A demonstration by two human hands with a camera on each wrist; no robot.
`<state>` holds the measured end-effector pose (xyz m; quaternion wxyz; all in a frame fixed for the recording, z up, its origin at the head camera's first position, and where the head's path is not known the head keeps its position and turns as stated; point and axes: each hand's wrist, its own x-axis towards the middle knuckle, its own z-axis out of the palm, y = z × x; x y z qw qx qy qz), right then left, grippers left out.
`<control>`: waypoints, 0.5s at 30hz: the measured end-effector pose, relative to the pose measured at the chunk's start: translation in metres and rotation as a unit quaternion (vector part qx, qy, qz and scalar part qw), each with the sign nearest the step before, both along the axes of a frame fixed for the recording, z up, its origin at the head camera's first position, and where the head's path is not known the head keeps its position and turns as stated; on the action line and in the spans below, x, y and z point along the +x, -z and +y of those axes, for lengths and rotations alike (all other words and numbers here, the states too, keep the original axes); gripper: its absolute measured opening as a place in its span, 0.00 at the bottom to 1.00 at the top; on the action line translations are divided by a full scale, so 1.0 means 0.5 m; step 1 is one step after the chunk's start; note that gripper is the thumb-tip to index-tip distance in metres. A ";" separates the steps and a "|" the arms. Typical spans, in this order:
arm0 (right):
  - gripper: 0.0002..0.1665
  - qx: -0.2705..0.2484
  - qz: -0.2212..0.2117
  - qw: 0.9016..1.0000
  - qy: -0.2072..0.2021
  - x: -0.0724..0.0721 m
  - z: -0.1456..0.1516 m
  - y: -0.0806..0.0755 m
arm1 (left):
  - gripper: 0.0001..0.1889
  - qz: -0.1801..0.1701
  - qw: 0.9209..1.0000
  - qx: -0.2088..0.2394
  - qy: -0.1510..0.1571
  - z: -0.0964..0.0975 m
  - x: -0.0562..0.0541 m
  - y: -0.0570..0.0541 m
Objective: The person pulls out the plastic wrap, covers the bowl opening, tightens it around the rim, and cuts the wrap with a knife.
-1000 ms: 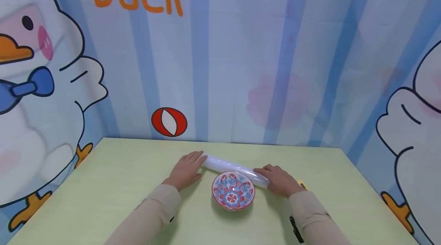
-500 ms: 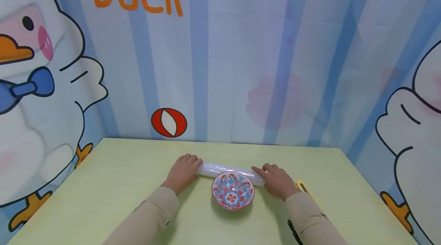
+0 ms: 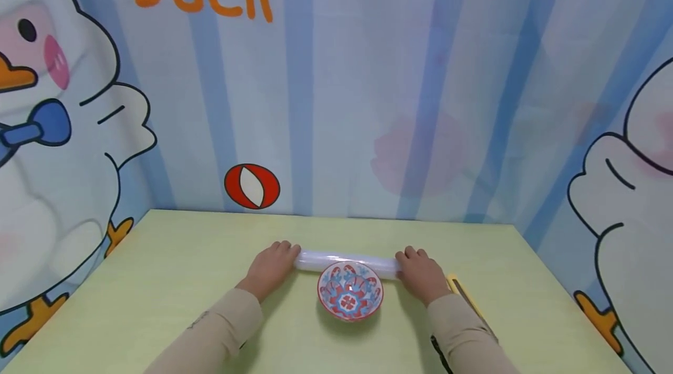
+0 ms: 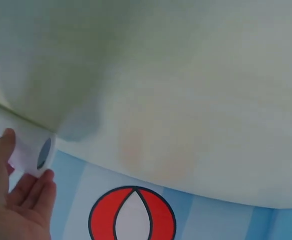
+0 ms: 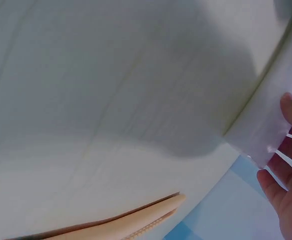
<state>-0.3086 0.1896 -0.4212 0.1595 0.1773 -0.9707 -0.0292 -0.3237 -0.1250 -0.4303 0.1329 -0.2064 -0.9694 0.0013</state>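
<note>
A roll of clear plastic wrap (image 3: 310,260) lies across the table behind a patterned bowl. My left hand (image 3: 268,270) grips its left end, and my right hand (image 3: 422,276) grips its right end. In the left wrist view the thumb and fingers are on either side of the roll (image 4: 25,137), whose hollow core end is visible. The right wrist view has the thumb on the near side of the roll (image 5: 258,132) and the fingers behind it. The red, blue and white bowl (image 3: 349,292) stands upright between my forearms and hides part of the roll's front.
To the right of my right hand lies a long yellow tool with a dark slot, like a utility knife (image 3: 470,301), partly covered by my sleeve. The pale green table (image 3: 210,234) ends at a striped, duck-printed backdrop (image 3: 347,99).
The roll has turned from slanted to nearly level, its left end coming nearer to me. Both hands have shifted with it, and the right fingers have settled around its end. The bowl stays put.
</note>
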 end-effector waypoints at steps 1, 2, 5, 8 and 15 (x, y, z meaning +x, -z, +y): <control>0.17 0.000 0.004 1.000 0.001 0.000 -0.001 0.000 | 0.12 -0.012 1.000 0.002 -0.004 -0.002 -0.001 -0.006; 0.17 -0.001 0.008 1.000 0.002 -0.001 -0.001 0.001 | 0.13 -0.022 1.000 0.002 -0.007 -0.005 -0.002 -0.011; 0.17 -0.003 0.013 1.000 0.009 -0.001 -0.002 0.002 | 0.15 -0.048 0.999 0.002 -0.016 -0.011 -0.006 -0.022; 0.17 -0.015 0.009 1.000 0.017 -0.002 -0.002 0.004 | 0.14 -0.049 0.999 0.005 -0.007 -0.015 -0.006 -0.024; 0.17 -0.025 -0.001 1.000 0.014 0.004 -0.002 0.012 | 0.10 -0.044 0.999 0.005 0.009 -0.022 0.002 -0.019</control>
